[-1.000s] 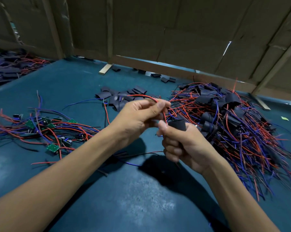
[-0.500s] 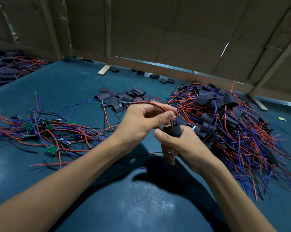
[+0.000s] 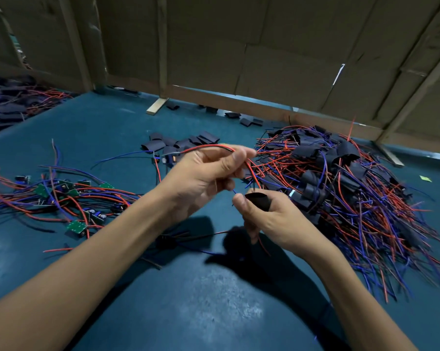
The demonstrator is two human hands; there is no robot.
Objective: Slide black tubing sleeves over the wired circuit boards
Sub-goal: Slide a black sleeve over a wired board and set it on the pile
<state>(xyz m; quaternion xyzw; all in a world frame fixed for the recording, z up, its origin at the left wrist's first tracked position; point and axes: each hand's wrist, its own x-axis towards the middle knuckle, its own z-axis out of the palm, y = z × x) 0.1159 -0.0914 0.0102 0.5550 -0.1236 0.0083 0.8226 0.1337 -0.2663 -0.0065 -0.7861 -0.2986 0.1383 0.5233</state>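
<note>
While the right hand (image 3: pixel 272 219) pinches a short black sleeve (image 3: pixel 258 200) (flattened, matte, mouth facing up) above the teal table (image 3: pixel 201 300), the left hand (image 3: pixel 203 178) pinches a red wire (image 3: pixel 208 147) arching down toward that sleeve's opening.

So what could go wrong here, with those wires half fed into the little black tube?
The wires pinched by the left hand look thin and floppy; a loose blue end shows beside the sleeve held in the right hand, so it may miss the opening. The finished pile lies close behind, so trailing wires could snag there.
</note>
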